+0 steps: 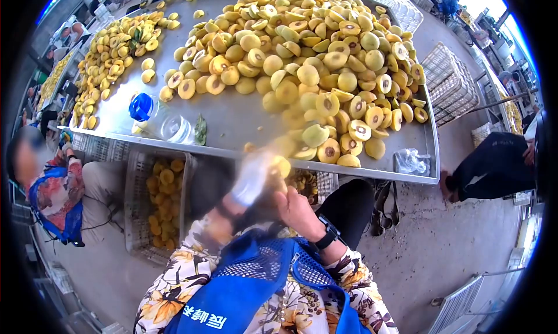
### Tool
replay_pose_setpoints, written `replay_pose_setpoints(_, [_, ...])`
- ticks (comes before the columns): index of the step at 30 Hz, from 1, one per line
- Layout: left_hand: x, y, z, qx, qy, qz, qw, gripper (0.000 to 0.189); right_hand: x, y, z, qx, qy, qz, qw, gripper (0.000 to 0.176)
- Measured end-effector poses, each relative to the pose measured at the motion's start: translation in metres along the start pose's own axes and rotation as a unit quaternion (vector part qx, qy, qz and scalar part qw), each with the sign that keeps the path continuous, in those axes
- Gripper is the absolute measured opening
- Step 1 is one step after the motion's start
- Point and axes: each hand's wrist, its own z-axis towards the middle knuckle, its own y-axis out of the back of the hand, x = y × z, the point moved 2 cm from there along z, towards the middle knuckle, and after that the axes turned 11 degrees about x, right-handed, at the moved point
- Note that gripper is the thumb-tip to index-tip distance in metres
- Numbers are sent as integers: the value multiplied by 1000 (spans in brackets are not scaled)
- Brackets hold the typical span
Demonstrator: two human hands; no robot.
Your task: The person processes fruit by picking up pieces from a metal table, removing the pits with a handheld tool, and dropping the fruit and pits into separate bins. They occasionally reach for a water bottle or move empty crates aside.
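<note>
My left hand [251, 176], in a white glove, is smeared by motion just in front of the table's near edge. A yellow peach half [280, 167] shows right beside its fingers; the blur hides whether they grip it. Below and to the right, my right hand [297, 213] is bare, with its fingers curled in; what they close on is hidden. A large heap of halved peaches [314, 72], several with brown stone hollows showing, lies on the metal table [224, 125] beyond both hands. Yellow blur streaks the heap's near edge.
Left on the table lies a plastic bottle [165, 122] with a blue cap, near a leaf [200, 130] and a second peach pile [113, 55]. A crumpled clear bag [412, 161] lies at the right corner. A crate [136, 218] holds peach halves below. A person [58, 189] sits left.
</note>
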Motion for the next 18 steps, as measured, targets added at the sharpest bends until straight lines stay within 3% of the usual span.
replay_pose_setpoints(1, [-4,-1,-1,31,63,-141,987,32,-2,-3,0,-8,-2,15,1000,32])
replay_pose_setpoints(4, [-14,5,0,94,-54,130,986,34,-5,-7,-1,-31,-5,62,998,32])
replay_pose_setpoints(6, [-36,4,-9,72,-129,337,930,37,-3,-5,0,-41,-5,99,994,30])
replay_pose_setpoints(7, [-40,-4,-14,24,-159,361,918,37,-5,-6,2,-8,-28,197,980,26])
replay_pose_setpoints(8, [-42,-12,-17,-10,-45,227,973,35,-8,-12,5,-16,6,220,975,24])
replay_pose_setpoints(9, [-59,-25,-22,-75,54,75,993,34,-3,-18,8,-23,39,242,969,22])
replay_pose_setpoints(10, [-45,-19,-23,-105,38,102,988,33,3,-21,8,-28,70,263,962,20])
replay_pose_setpoints(11, [-36,-16,-24,-99,-10,47,994,31,5,-17,2,32,27,310,950,17])
replay_pose_setpoints(12, [-26,-13,-22,-87,2,-49,995,29,6,-17,3,53,6,321,946,16])
replay_pose_setpoints(13, [-15,-10,-21,-81,15,-145,986,28,6,-17,4,74,-15,332,940,15])
replay_pose_setpoints(14, [-5,-6,-14,-66,86,-279,954,27,6,-18,3,95,-36,342,934,14])
replay_pose_setpoints(15, [-3,-6,-12,-49,154,-406,900,26,5,-20,3,102,-48,354,928,13])
replay_pose_setpoints(18, [-15,-11,-15,-81,134,-301,941,25,4,-23,2,112,-71,380,915,13])
